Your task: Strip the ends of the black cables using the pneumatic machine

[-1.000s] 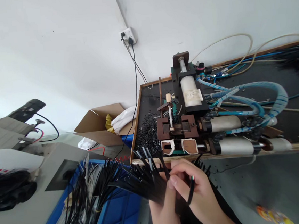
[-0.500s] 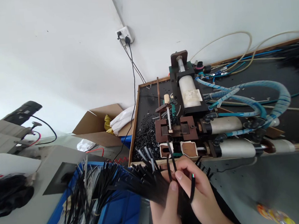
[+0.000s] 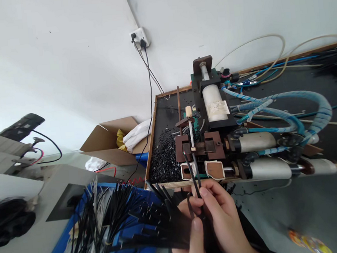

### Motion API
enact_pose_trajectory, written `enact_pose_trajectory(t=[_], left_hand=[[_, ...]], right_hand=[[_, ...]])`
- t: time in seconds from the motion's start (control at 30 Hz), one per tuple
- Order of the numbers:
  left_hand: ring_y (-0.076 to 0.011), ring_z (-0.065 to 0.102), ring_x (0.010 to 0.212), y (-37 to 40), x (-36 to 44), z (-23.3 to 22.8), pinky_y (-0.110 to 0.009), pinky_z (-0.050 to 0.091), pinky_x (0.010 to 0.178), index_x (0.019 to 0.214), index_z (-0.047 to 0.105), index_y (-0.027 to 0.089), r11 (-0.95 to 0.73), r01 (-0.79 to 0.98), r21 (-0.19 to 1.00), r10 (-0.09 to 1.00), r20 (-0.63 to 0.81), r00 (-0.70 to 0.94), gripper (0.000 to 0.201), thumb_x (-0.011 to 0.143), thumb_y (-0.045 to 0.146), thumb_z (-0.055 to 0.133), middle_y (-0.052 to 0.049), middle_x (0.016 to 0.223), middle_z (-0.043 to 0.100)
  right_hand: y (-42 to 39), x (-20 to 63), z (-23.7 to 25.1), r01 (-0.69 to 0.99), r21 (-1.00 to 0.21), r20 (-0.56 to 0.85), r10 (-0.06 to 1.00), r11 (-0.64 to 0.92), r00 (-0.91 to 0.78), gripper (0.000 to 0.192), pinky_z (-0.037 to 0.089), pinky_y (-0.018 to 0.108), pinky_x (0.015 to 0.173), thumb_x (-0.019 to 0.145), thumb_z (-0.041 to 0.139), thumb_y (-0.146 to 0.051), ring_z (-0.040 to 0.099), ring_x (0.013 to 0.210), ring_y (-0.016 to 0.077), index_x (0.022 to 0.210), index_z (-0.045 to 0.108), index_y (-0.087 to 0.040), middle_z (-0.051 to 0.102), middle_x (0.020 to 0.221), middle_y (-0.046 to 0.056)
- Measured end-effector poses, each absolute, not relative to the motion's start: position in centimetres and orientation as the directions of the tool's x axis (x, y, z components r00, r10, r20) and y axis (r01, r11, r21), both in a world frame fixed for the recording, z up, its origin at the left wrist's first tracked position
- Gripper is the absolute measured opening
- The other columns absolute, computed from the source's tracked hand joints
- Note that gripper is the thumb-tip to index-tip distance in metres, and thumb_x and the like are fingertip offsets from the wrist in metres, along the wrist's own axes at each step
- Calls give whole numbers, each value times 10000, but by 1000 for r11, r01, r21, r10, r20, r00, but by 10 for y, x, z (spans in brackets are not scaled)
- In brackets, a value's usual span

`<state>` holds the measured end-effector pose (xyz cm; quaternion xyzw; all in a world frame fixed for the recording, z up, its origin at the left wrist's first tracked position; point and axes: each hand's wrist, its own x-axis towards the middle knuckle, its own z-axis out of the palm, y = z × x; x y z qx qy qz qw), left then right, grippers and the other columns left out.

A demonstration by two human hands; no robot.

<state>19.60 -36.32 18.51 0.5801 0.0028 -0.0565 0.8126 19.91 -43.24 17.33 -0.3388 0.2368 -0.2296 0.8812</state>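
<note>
Single black cable (image 3: 193,171), pinched between thumb and fingers of the right hand (image 3: 220,212) and pointing up and away, its stripped tip just at the slot of the brown clamp block (image 3: 199,145) of the stripping machine (image 3: 214,110). The cable looks light, thin and springy; a pinch close behind the tip, as here, would probably keep it from bending, and the smooth sheath may slip in a loose hold. The left hand (image 3: 188,235) is closed around a fanned bundle (image 3: 161,217) of like cables, thumb raised beside the right hand's fingers; the two hands touch. The bundle's free ends spread left over a blue bin (image 3: 132,248) holding more cut cables (image 3: 91,224). The machine stands on a black, wood-edged desk (image 3: 155,115); a heap of black sheath scraps (image 3: 165,158) lies just left of the clamp block. Blue air hoses (image 3: 297,111) and two grey cylinders (image 3: 262,153) run right from the machine. Behind the desk edge: a cardboard box (image 3: 111,143) and a wall socket (image 3: 138,36) with plugged leads.
</note>
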Motion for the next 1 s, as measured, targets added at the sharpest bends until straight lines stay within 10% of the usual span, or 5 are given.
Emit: enact_pose_trajectory(t=[0.43, 1.0], left_hand=[[-243, 671, 731, -367, 204, 190, -392, 592, 771, 905, 772, 263, 423, 7, 906, -154, 64, 986, 198, 911, 459, 796, -45, 876, 720], [-196, 598, 686, -371, 205, 200, -307, 530, 711, 816, 740, 235, 457, -20, 889, -142, 95, 985, 183, 901, 380, 812, -10, 735, 615]], right_hand=[[-439, 203, 169, 194, -252, -270, -261, 948, 927, 212, 400, 215, 593, 926, 804, -339, 219, 520, 109, 825, 684, -197, 453, 526, -82], [-445, 207, 162, 112, -162, -224, -147, 980, 963, 157, 361, 234, 541, 919, 777, -322, 201, 484, 104, 880, 747, -173, 439, 486, -89]])
